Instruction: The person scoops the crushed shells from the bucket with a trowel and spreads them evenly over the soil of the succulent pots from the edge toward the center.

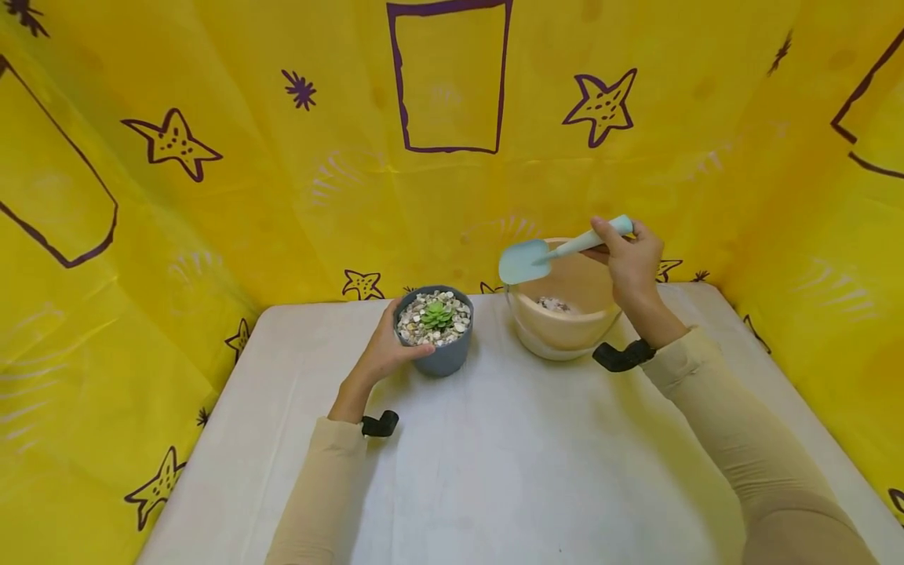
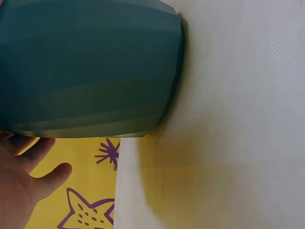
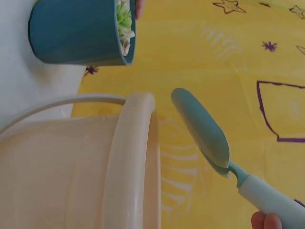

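A blue-grey flowerpot [image 1: 446, 358] stands on the white table, with a small green succulent [image 1: 437, 315] amid pale pebbles [image 1: 417, 326]. My left hand [image 1: 384, 345] holds the pot from its left side, thumb across the front near the rim. The left wrist view shows the pot's faceted side [image 2: 90, 71] close up, with part of that hand [image 2: 19, 186] below it. A light-blue trowel [image 1: 526, 261] is gripped by its handle in my right hand [image 1: 634, 263]. Its blade, level and apparently bare, hangs over the left rim of a peach bucket [image 1: 565, 333]. Some pebbles [image 1: 553, 304] lie inside the bucket.
The bucket's handle [image 3: 71, 99] hangs down along its outside. Close behind the pot and bucket rises a yellow cloth backdrop [image 1: 438, 204] with drawn stars, which also encloses both sides. The white tabletop [image 1: 480, 471] stretches toward me.
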